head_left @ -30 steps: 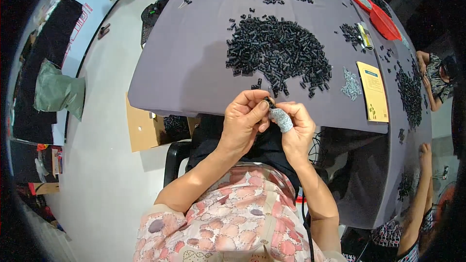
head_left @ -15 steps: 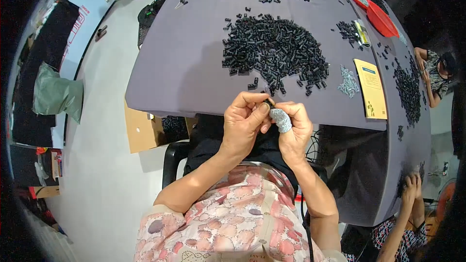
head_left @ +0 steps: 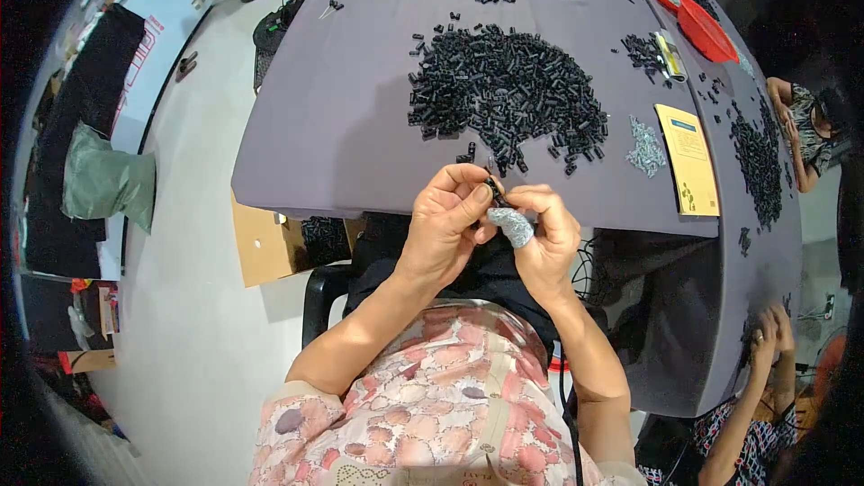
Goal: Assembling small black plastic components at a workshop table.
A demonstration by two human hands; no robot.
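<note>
A small black cylindrical piece (head_left: 498,193) sits between my two hands, just off the table's near edge. My left hand (head_left: 447,220) is closed, pinching the piece between thumb and forefinger. My right hand (head_left: 549,238) is closed from the other side, its fingertips meeting the same piece. Its thumb wears a grey speckled wrap (head_left: 512,227). Fingers cover most of the piece, so its ends cannot be made out. Straight beyond my hands, a large heap of similar black pieces (head_left: 504,90) lies on the grey-covered table (head_left: 324,144).
Right of the heap lie a small pile of clear-grey bits (head_left: 645,148) and a yellow booklet (head_left: 688,160). Red trays (head_left: 706,31) stand farther off. Below the table's left edge is an open cardboard box (head_left: 265,243) with black pieces. Co-workers' hands (head_left: 772,333) are at the right.
My right thumb has tilted and shifted slightly left, toward the piece, and more of the black piece shows between my fingers. My left hand has barely moved.
</note>
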